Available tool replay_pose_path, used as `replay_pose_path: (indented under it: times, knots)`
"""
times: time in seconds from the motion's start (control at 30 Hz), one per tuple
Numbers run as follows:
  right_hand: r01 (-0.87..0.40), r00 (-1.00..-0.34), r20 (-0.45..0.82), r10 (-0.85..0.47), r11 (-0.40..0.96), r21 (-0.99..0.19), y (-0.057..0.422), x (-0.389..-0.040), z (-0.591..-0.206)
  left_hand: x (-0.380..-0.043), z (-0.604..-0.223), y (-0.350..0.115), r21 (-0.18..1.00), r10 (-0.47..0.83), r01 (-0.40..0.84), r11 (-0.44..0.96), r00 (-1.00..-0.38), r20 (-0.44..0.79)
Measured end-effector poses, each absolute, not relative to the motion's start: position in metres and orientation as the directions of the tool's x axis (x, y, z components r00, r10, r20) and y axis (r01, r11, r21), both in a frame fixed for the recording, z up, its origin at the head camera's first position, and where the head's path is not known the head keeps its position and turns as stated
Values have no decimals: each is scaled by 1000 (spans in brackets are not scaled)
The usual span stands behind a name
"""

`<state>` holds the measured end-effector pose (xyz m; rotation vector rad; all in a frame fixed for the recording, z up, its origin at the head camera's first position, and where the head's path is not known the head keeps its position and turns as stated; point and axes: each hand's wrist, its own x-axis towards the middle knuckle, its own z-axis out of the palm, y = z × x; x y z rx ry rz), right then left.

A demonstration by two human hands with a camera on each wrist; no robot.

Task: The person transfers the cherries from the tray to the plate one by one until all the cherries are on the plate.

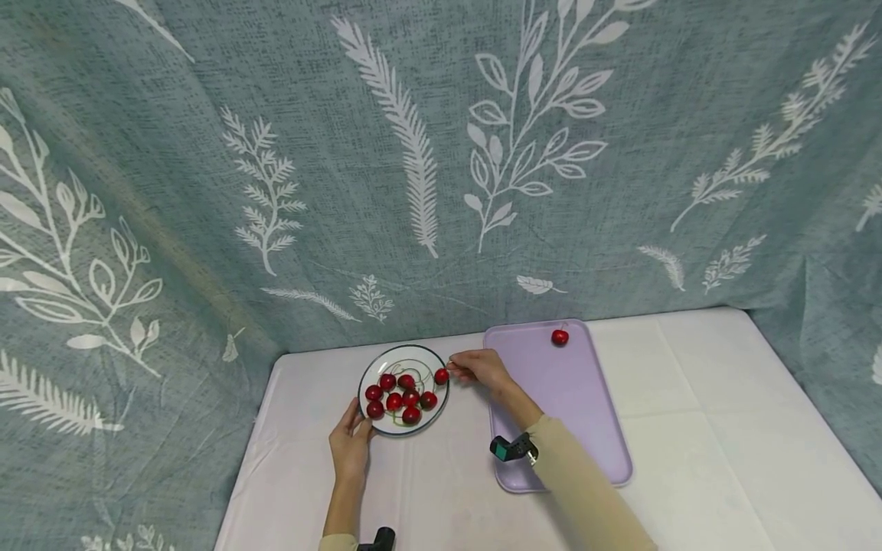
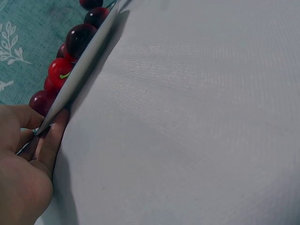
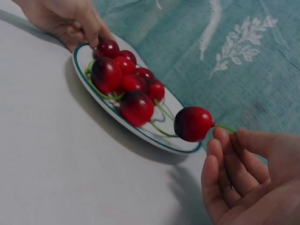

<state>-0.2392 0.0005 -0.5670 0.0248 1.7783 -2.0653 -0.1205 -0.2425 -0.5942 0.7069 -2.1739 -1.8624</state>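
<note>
A white plate point(image 1: 413, 357) with a dark rim holds several red cherries point(image 3: 106, 75) with green stems. My left hand point(image 1: 350, 451) grips the plate's near-left edge, thumb above and fingers beneath, as the left wrist view shows. At the plate's right side my right hand point(image 1: 482, 370) pinches the green stem of one cherry point(image 3: 193, 124) between thumb and fingertip. That cherry hangs at the plate's right rim; whether it touches the plate I cannot tell.
Right of the plate lies a purple tray point(image 1: 551, 405), with a single cherry point(image 1: 560, 337) near its far edge. My right forearm crosses over the tray. A white cloth point(image 1: 675, 428) covers the table, and a patterned teal curtain point(image 1: 441, 291) hangs behind.
</note>
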Motion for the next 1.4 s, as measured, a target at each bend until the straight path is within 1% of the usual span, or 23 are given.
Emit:
replay_pose_path:
  times: [0.37,0.5,0.6,0.83,1.1,1.23,1.4]
  knots:
    - [341,-897,-302,-323,-70,-937,-17,-233,-573,-121,-594,-242,972,-466,-215,99,-873,-146]
    - [358,-899,-323,-297,-73,-931,-23,-230,-572,-121,-595,-242,972,-462,-213,94,-875,-147]
    - [348,-908,-325,-264,-43,-937,-26,-228,-574,-122,-595,-242,973,-460,-212,91,-876,-148]
    - [225,-944,-248,-219,127,-966,-29,-225,-575,-122,-595,-244,969,-467,-220,116,-873,-142]
    - [143,-959,-214,-188,331,-933,-28,-220,-567,-122,-596,-245,966,-466,-233,111,-871,-156]
    - [108,-961,-196,-196,387,-916,-28,-218,-567,-120,-596,-245,969,-465,-227,98,-871,-157]
    - [102,-959,-202,-199,423,-900,-27,-217,-564,-119,-594,-244,977,-465,-193,91,-876,-130]
